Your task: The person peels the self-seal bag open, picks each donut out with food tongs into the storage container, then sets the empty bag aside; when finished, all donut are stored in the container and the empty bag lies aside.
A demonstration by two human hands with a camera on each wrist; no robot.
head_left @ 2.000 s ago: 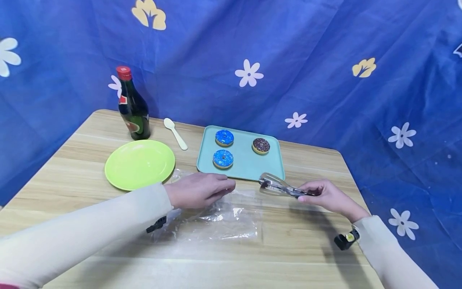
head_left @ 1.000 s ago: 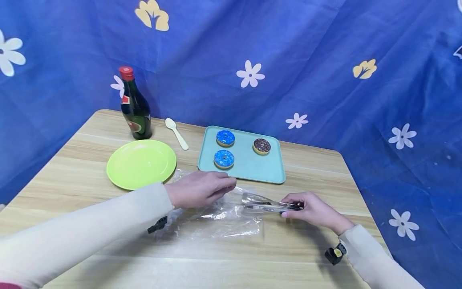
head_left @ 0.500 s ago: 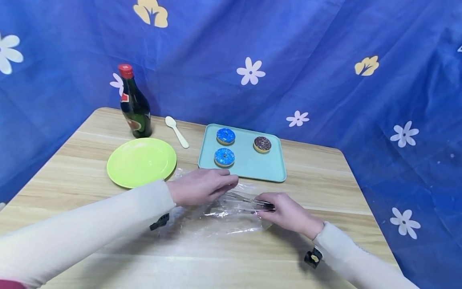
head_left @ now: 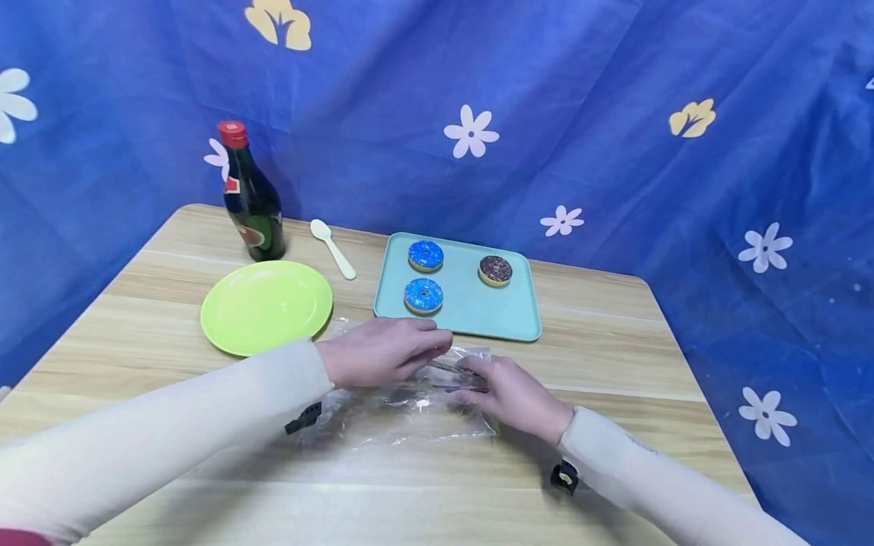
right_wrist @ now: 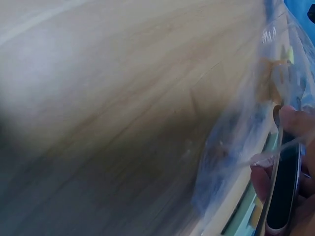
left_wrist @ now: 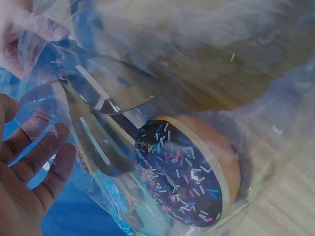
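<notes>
My left hand (head_left: 382,353) pinches the upper film of a clear plastic bag (head_left: 410,425) lying on the table. My right hand (head_left: 515,394) grips a pair of metal tongs (right_wrist: 285,196) by the handle, at the bag's right end. Through the film in the left wrist view, the tongs' broad ends (left_wrist: 93,98) reach toward a chocolate doughnut (left_wrist: 182,172) with coloured sprinkles. That doughnut stands tilted inside the bag, tong ends right at its edge. From the head view it is hidden behind my left hand.
Behind the bag is a turquoise tray (head_left: 478,315) with two blue doughnuts (head_left: 423,296) and a chocolate one (head_left: 495,271). A green plate (head_left: 266,307), a pale spoon (head_left: 334,250) and a dark bottle (head_left: 256,205) with a red cap stand to the left.
My right hand has carried the tongs left and down from beside the tray, and their ends have gone into the bag. The left hand has stayed nearly still.
</notes>
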